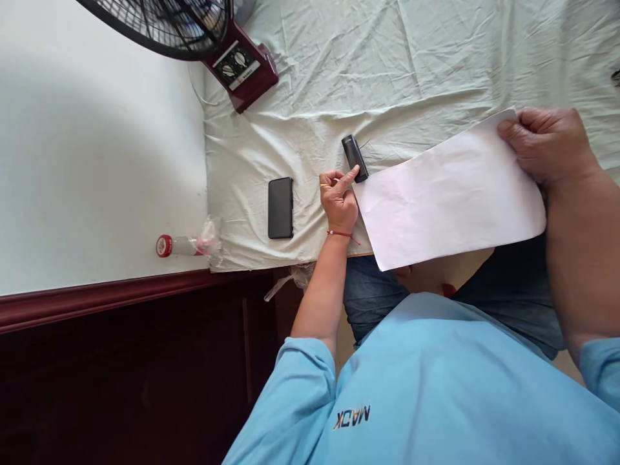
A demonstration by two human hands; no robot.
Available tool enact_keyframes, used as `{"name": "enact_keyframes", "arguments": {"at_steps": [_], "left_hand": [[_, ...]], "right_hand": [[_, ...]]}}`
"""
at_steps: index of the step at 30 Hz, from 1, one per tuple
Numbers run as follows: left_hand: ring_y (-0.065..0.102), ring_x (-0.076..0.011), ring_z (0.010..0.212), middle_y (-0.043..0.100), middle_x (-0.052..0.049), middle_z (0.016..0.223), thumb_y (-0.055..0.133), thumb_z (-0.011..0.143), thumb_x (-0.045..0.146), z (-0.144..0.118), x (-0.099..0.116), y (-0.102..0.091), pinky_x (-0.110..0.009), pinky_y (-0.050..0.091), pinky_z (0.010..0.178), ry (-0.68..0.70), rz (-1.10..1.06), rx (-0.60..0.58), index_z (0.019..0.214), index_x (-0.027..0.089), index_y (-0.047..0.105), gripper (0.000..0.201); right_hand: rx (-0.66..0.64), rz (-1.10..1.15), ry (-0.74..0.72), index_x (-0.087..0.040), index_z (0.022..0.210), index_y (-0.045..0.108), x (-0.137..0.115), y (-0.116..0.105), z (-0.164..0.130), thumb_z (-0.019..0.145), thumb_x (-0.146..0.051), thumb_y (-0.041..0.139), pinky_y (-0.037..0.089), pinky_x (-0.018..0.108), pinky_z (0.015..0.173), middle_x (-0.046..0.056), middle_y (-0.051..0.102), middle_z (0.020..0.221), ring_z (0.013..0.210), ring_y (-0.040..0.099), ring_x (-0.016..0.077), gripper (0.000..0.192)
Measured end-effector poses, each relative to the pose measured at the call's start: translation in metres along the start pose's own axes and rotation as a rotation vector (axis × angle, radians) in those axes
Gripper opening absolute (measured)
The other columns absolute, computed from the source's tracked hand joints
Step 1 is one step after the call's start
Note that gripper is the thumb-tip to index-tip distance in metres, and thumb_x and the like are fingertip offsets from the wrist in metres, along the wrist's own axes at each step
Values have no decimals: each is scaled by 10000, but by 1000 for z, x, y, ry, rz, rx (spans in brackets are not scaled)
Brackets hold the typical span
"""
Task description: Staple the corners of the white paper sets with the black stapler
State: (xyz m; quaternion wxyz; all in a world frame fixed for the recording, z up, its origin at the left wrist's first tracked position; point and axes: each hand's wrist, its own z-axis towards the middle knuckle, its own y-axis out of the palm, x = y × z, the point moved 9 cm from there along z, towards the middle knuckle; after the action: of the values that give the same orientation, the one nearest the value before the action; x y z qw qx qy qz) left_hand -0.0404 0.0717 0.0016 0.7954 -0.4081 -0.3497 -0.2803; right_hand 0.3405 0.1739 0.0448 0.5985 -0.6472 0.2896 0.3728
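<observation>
My right hand [549, 145] pinches white paper [450, 194] at its far right corner, thumb on top. The paper reaches left across the near table edge and hangs partly over my lap, its right end curving down. At its far left corner lies a small black stapler [355, 157], which meets the paper there. My left hand [339, 197] has its thumb pressed on the stapler's near end, the other fingers curled. Whether the corner sits inside the stapler's jaws I cannot tell.
A black phone [279, 208] lies left of my left hand. Beyond it a dark red fan [252, 74] stands by the wall. A red-capped clear bottle [181, 245] and plastic wrap are at the left table edge. A wrinkled pale cloth [426, 71] covers the table.
</observation>
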Motion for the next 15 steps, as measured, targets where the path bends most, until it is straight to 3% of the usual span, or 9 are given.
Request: {"name": "enact_keyframes", "arguments": {"at_steps": [4, 8, 13, 15], "left_hand": [[559, -195, 997, 584, -55, 980, 490, 847, -39, -1, 0, 4, -365, 502, 1069, 21, 44, -21, 1244, 323, 892, 671], [568, -214, 952, 630, -44, 885, 498, 891, -5, -2, -1, 6, -401, 489, 1069, 22, 18, -87, 1272, 332, 878, 635], [593, -186, 872, 664, -25, 935, 625, 1014, 241, -3, -7, 7, -360, 506, 927, -30, -236, -144, 1374, 345, 802, 414], [570, -164, 808, 646, -12, 931, 685, 1028, 385, -3, -11, 7, -336, 493, 850, -62, -275, -120, 1416, 339, 748, 396]], "right_hand": [[6, 17, 13, -135, 802, 489, 1, -1, -1, 938, -654, 528, 165, 259, 574, 2, 279, 703, 638, 234, 33, 538], [28, -2, -2, -133, 806, 494, 2, -1, -2, 968, -590, 525, 179, 261, 579, 3, 282, 708, 651, 241, 35, 486], [71, 65, -116, -114, 741, 424, -8, -3, -8, 994, -517, 527, 177, 255, 585, 5, 260, 706, 667, 230, 31, 487], [78, 148, -81, -110, 716, 399, -4, -4, -9, 966, -515, 579, 186, 237, 574, 2, 266, 695, 662, 226, 25, 508]]}}
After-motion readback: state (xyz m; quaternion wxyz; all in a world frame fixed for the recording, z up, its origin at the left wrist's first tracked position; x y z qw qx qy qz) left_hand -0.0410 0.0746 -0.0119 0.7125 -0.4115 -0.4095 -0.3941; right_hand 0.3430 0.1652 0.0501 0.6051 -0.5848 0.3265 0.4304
